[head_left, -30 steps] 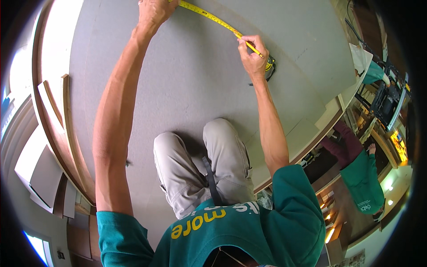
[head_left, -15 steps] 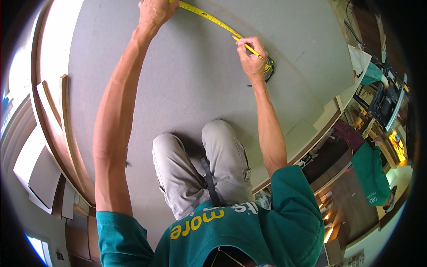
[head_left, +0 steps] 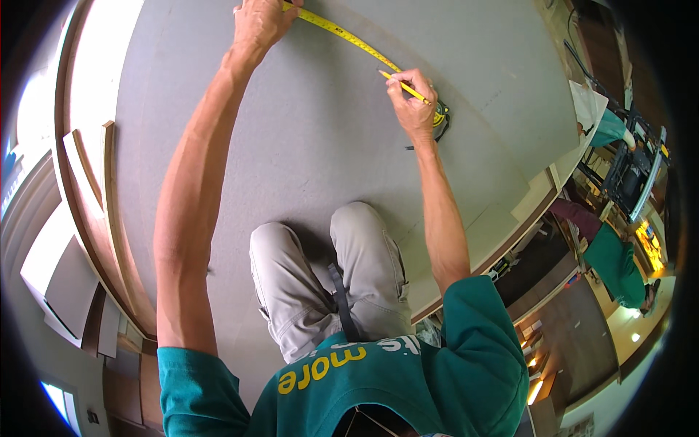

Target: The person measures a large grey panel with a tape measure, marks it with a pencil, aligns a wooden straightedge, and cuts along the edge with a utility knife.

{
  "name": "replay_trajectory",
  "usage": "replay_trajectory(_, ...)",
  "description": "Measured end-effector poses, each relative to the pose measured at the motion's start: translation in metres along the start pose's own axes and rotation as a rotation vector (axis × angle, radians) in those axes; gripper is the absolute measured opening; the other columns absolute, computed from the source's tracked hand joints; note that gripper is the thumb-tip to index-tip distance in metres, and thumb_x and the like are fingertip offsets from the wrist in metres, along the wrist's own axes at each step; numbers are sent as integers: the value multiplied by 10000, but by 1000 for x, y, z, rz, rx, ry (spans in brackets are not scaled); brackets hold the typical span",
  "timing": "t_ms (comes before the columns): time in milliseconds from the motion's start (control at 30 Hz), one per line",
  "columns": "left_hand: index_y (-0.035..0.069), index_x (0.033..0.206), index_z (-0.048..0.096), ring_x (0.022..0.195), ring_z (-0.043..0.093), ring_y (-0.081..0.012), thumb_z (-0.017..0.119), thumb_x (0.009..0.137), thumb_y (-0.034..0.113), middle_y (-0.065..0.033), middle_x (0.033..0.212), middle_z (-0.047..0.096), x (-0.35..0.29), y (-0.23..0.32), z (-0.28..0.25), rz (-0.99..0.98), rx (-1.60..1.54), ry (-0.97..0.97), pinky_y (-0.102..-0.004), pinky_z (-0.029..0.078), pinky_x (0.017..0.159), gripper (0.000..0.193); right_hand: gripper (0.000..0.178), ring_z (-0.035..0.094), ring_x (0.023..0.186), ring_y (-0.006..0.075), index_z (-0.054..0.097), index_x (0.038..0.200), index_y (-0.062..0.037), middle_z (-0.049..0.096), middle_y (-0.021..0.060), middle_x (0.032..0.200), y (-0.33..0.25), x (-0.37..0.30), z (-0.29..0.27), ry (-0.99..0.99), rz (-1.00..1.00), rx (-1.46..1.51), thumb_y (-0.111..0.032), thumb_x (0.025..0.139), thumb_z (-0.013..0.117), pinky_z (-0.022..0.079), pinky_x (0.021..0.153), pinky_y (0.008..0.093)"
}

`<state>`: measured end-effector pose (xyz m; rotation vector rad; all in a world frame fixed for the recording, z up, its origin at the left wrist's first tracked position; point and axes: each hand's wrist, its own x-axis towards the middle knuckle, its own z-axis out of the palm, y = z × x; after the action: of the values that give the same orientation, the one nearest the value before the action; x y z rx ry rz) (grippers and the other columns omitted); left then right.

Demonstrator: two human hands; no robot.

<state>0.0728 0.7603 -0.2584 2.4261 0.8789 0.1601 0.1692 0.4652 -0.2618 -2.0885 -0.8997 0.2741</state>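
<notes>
At the top, left of centre, the bare left hand (head_left: 263, 23) curls partway against a long yellow tape-measure blade (head_left: 342, 32), its grip unclear. Upper right of centre, the bare right hand (head_left: 416, 109) pinches a slim yellow pencil (head_left: 416, 93) beside the rounded black-and-yellow tape case (head_left: 440, 116).

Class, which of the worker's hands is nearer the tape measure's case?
Right. The right hand partly hides the case; the left hand is farther away, up the yellow blade.
</notes>
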Motion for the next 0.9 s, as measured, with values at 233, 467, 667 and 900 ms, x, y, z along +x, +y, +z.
replay_trajectory(233,151,933,729,1071,544,-367,600,849,201,-150,1048,599,1,7,-2,-11,11,-4,-515,474,887,162,96,632,676,199,587,837,-93,687,16,749,3,2,4,54,22,18,-73,798,673,412,694,349)
replay_trajectory(467,133,941,727,1087,537,-373,585,878,242,-172,1081,593,5,5,2,-55,43,-26,-525,462,888,190,74,635,752,225,618,882,-101,686,33,793,-4,1,-13,93,-207,-210,-57,822,623,407,716,373)
replay_trajectory(667,144,1053,707,1204,501,-356,571,913,272,-155,1215,582,2,14,-8,-101,103,-116,-546,422,980,233,285,561,1110,322,623,1183,-97,635,135,1174,-15,-36,-51,159,62,-352,-167,908,597,418,928,468)
replay_trajectory(900,174,990,693,1131,522,-269,563,933,164,-41,1107,587,-14,23,-25,135,280,-21,-529,423,943,142,564,410,1276,380,490,1330,-115,516,155,1354,-10,-49,-23,155,188,-521,-212,820,710,334,1045,527)
